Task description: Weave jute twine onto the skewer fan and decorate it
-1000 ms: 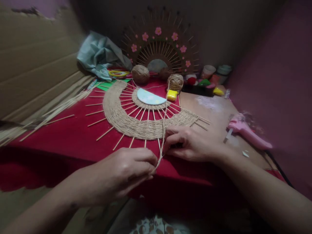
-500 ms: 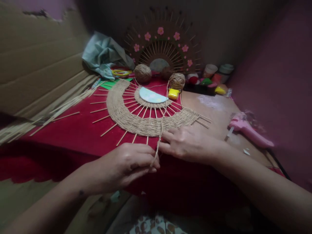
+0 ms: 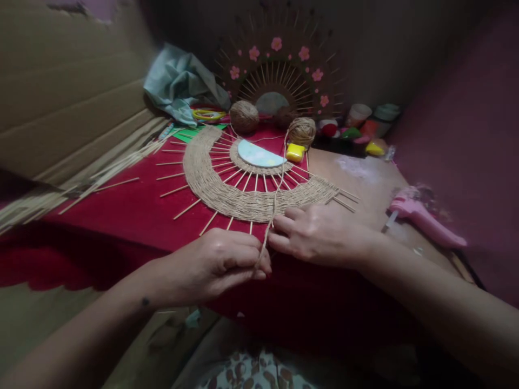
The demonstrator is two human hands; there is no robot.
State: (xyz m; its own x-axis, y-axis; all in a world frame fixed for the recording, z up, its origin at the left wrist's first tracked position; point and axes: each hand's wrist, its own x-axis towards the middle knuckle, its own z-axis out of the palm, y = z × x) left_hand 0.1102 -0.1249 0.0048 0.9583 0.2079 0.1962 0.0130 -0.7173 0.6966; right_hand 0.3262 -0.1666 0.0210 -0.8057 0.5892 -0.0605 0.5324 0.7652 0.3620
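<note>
Twine strand (image 3: 266,236) crosses woven fan (image 3: 213,195) on red surface (image 3: 117,213), long axis running toward person; left hand (image 3: 229,260) at near end, grip narrow, pinching it; right hand (image 3: 314,233) right of strand, fingers curled, can't tell if holding.

Twine balls (image 3: 244,116) behind fan (image 3: 247,205), sticks (image 3: 132,159) left

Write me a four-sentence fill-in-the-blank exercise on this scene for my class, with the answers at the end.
The twine passes over the woven fan into the ____ hand.
The pink tool lies to the ____ of the woven fan.
The flowers on the upright fan behind are ____.
The cloth under the woven fan is ____.

Missing words: left; right; pink; red.
</note>
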